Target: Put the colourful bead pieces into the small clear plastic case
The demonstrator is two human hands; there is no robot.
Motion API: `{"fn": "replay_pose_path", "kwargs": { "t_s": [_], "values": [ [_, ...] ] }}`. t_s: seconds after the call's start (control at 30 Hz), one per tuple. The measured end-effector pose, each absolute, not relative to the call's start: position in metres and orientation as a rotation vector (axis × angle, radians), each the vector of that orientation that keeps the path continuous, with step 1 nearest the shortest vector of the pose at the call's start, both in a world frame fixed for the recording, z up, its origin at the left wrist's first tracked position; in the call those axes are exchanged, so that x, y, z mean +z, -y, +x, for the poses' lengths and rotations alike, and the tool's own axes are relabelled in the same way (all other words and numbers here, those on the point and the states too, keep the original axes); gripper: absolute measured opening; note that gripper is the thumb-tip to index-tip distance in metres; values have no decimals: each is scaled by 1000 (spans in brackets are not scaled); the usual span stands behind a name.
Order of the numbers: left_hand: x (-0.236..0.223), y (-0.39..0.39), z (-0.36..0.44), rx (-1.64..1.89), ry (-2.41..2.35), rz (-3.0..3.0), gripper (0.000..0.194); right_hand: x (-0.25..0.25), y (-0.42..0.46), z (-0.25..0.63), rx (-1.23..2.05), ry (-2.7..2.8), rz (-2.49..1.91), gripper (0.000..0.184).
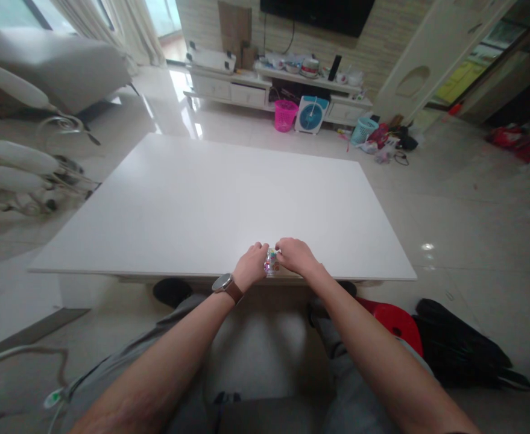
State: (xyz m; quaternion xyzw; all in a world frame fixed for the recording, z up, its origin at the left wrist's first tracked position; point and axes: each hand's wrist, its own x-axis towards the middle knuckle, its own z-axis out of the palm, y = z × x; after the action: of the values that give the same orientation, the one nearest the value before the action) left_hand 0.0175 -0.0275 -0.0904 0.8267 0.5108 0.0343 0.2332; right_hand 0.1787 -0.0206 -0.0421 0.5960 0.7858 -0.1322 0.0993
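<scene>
Both my hands meet at the near edge of a white table (228,199). My left hand (251,265), with a watch on its wrist, is closed around the left side of a small clear packet (271,262) with coloured bits inside. My right hand (296,254) pinches the packet's right side from above. The packet rests on or just over the tabletop; most of it is hidden by my fingers.
A red stool (395,322) and a black bag (463,349) sit on the floor at my right. A grey sofa (52,66) stands far left. A TV cabinet (274,87), pink basket (285,114) and small fan (310,114) lie beyond the table.
</scene>
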Motion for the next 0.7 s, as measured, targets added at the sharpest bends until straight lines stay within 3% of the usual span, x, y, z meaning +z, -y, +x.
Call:
{"fn": "replay_pose_path", "kwargs": {
  "t_s": [0.7],
  "values": [
    [-88,28,18,87,-1397,2236,30,-58,19,179,-448,-2345,1777,25]
  ]
}}
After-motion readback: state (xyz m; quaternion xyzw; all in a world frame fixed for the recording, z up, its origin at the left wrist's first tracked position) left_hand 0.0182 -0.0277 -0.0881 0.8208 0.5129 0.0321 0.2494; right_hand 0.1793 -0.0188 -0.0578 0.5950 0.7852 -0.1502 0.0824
